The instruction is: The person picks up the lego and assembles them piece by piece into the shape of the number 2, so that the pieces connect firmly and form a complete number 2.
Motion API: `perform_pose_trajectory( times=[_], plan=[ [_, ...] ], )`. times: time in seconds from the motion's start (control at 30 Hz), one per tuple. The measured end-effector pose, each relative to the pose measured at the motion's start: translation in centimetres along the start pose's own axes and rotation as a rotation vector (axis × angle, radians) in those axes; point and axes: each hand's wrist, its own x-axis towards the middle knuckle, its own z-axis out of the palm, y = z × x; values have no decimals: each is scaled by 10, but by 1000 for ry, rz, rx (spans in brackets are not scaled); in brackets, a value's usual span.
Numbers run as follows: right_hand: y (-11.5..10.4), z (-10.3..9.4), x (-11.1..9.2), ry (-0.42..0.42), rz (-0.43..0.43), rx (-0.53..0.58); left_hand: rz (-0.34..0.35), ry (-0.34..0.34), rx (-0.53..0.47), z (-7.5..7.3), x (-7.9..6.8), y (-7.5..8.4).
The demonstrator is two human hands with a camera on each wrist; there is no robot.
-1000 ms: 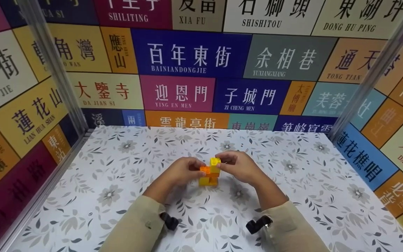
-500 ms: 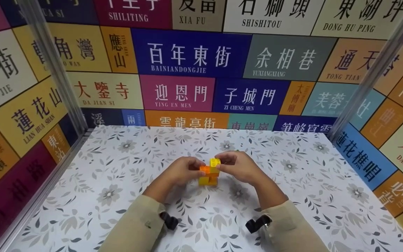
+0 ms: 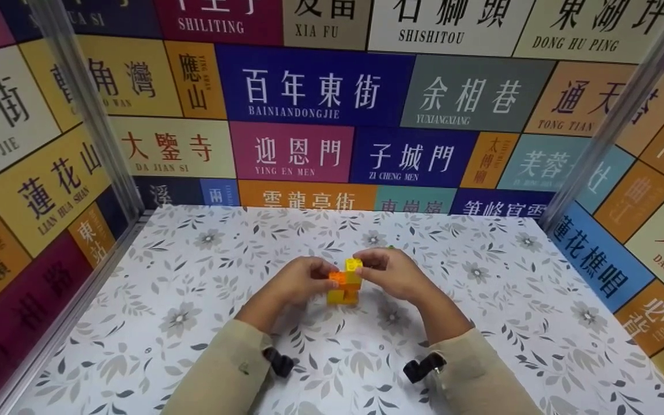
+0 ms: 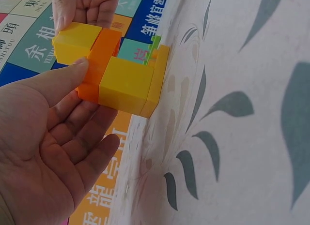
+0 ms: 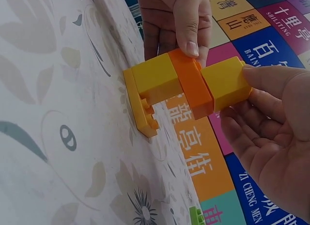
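Observation:
A small stack of toy building bricks stands on the table between both hands. Its base is a flat yellow-orange brick (image 5: 145, 123) with a yellow block (image 4: 127, 82) on one end. Across that block lies an orange brick (image 5: 191, 84), which my left hand (image 3: 303, 282) pinches at its side, thumb on the near face. My right hand (image 3: 398, 275) pinches another yellow block (image 3: 354, 265) between thumb and fingers. This block sits at the free end of the orange brick, with a thin seam between them in the right wrist view.
A green brick (image 5: 196, 216) lies on the table beyond my right hand, mostly hidden by it in the head view. The floral-patterned table (image 3: 182, 369) is bounded by sign-covered walls (image 3: 314, 86) at the back and both sides. Black straps (image 3: 279, 364) circle the sleeves.

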Motion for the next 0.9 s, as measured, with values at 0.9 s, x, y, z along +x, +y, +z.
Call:
perform_pose_trajectory(
  times=[0.9],
  plan=[
    [1, -4, -1, -35, 1, 3, 12, -17, -4, -2, -1, 2]
  ],
)
